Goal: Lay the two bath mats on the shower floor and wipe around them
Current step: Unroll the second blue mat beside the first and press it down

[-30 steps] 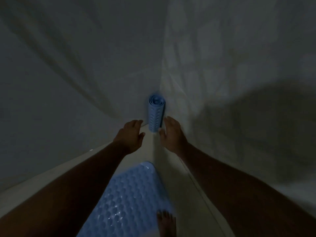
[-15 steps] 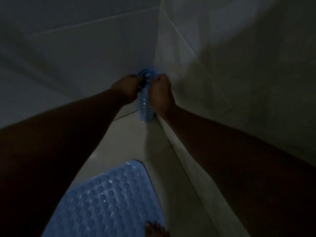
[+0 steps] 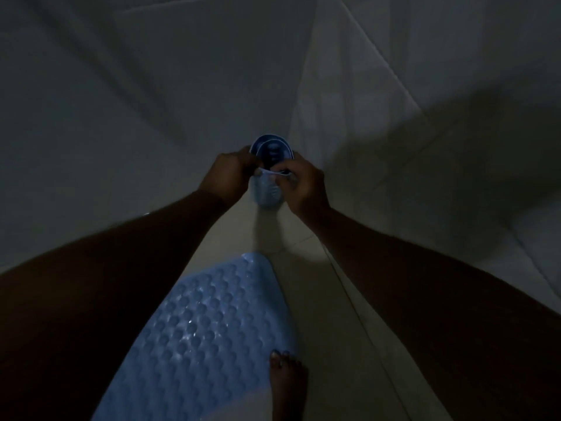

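Your left hand (image 3: 226, 174) and right hand (image 3: 305, 185) are both curled closed around the top of the rolled mat (image 3: 268, 192), fingers pinching its loose upper edge. The dim light hides your fingertips and the roll's base. The roll stands between your hands in the far corner of the shower floor (image 3: 328, 314). The flat mat (image 3: 197, 329) lies nearer, your bare foot (image 3: 288, 378) on its right edge.

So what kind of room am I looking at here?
Most likely a shower stall corner: two tiled walls meet over a tiled floor, a blue bubbled bath mat lies flat, a bare foot beside it, and both hands hold a rolled mat.
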